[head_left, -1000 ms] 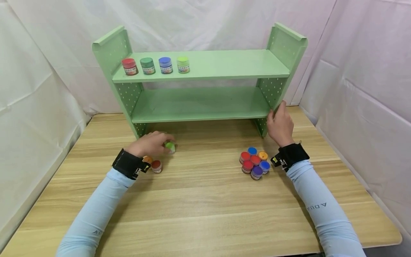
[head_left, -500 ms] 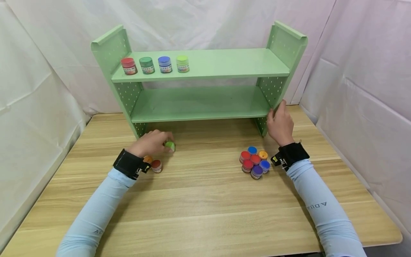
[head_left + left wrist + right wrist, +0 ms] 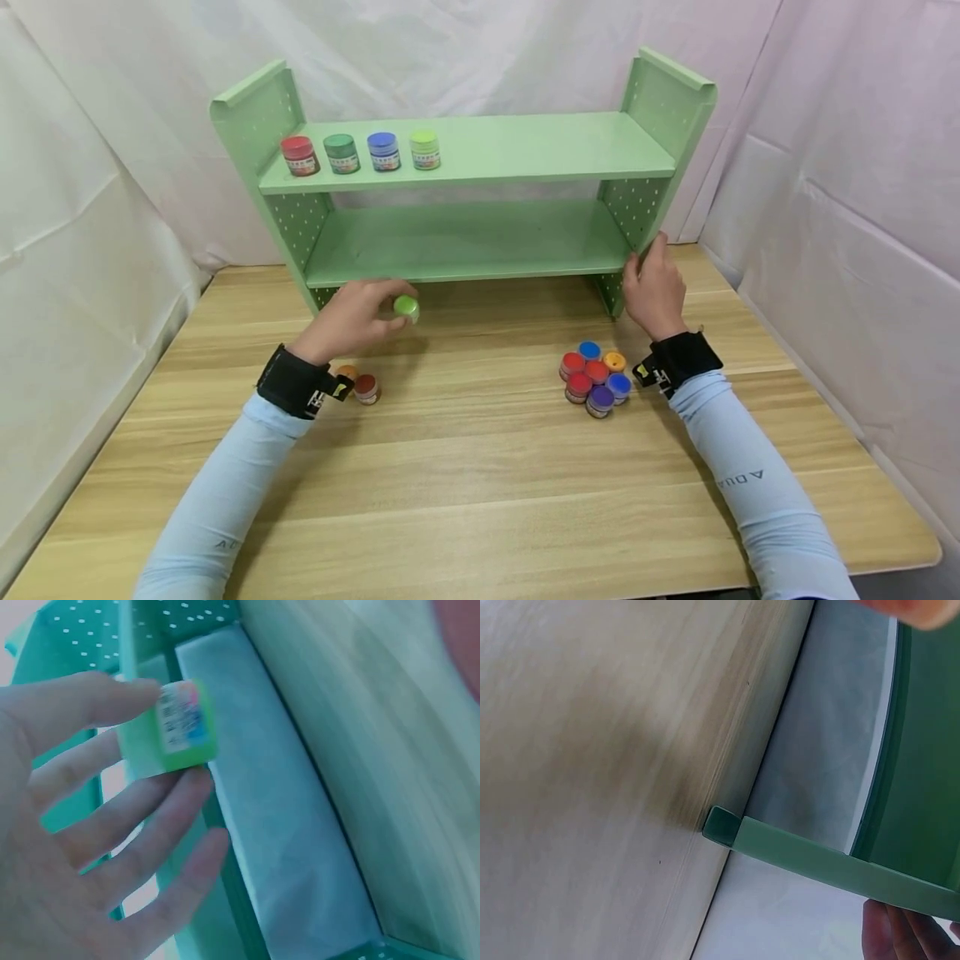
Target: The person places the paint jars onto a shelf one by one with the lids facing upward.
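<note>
My left hand (image 3: 351, 318) pinches a small paint jar with a light green lid (image 3: 407, 307), lifted off the table just before the shelf's lower board. In the left wrist view, thumb and fingertips hold this jar (image 3: 180, 724) by its sides, its label showing. At the far right, my right hand (image 3: 655, 293) grips the side panel of the green two-tier shelf (image 3: 465, 237). Fingers (image 3: 907, 934) lie along the panel's outer face in the right wrist view, the thumb on the other side. Beside my left wrist stand a dark red-lidded jar (image 3: 367, 387) and a partly hidden orange-lidded jar (image 3: 347, 372).
On the upper board, a red jar (image 3: 300, 156), a dark green jar (image 3: 342, 153), a blue jar (image 3: 384, 151) and a light green jar (image 3: 425, 149) form a row at left. Several jars, including a purple-lidded jar (image 3: 600, 402), cluster on the wooden table (image 3: 480, 483) at right.
The left hand has raised the light green jar from the table and moved it forward toward the shelf. My right hand has stayed on the side panel.
</note>
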Motion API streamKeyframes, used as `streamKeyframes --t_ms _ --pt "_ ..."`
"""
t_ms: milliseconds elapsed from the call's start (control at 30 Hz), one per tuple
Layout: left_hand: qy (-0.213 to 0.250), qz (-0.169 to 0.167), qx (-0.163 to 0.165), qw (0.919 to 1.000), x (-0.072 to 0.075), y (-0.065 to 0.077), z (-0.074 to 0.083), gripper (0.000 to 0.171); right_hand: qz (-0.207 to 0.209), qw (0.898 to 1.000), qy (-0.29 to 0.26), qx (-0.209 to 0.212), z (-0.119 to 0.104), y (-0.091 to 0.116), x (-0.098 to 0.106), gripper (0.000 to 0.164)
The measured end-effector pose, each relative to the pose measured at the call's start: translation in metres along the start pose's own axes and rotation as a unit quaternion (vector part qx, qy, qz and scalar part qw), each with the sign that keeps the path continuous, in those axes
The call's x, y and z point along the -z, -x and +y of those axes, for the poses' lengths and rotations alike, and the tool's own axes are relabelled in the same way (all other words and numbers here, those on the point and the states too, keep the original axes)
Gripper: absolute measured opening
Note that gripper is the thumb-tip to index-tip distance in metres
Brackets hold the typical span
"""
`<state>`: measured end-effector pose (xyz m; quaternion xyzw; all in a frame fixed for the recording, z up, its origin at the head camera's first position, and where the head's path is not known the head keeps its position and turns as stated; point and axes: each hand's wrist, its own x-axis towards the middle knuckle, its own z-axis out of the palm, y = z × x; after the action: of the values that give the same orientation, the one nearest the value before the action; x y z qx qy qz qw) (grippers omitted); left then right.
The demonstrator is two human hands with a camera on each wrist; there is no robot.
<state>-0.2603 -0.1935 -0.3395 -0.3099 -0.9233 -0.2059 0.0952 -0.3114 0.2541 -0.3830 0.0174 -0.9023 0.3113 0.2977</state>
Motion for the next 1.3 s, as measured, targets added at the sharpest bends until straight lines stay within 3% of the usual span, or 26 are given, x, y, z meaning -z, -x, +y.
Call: streamKeyframes --t_ms 167,367,833,1133,1300 --pt "0.015 0.062 -0.018 0.9978 0.011 -0.008 0.012 0.037 -0.001 1.0 -0.001 -0.002 0.001 0.0 0.0 0.041" --pt "0.024 0.109 -0.037 0.993 0.03 -0.02 0.024 0.036 -0.004 1.0 -0.001 -0.001 -0.001 0.0 0.001 0.04" --pt "-0.008 0.164 -0.109 0.9803 0.069 -0.054 0.055 0.036 -0.005 1.0 -0.003 -0.004 0.0 0.0 0.001 0.042" --pt "-0.007 0.221 -0.122 0.9676 0.088 -0.078 0.072 0.037 -0.006 1.0 -0.003 -0.001 0.0 -0.001 -0.001 0.044" --pt "-0.037 0.228 -0.119 0.9656 0.091 -0.092 0.076 0.037 -0.001 1.0 -0.004 -0.003 0.0 -0.001 -0.001 0.043"
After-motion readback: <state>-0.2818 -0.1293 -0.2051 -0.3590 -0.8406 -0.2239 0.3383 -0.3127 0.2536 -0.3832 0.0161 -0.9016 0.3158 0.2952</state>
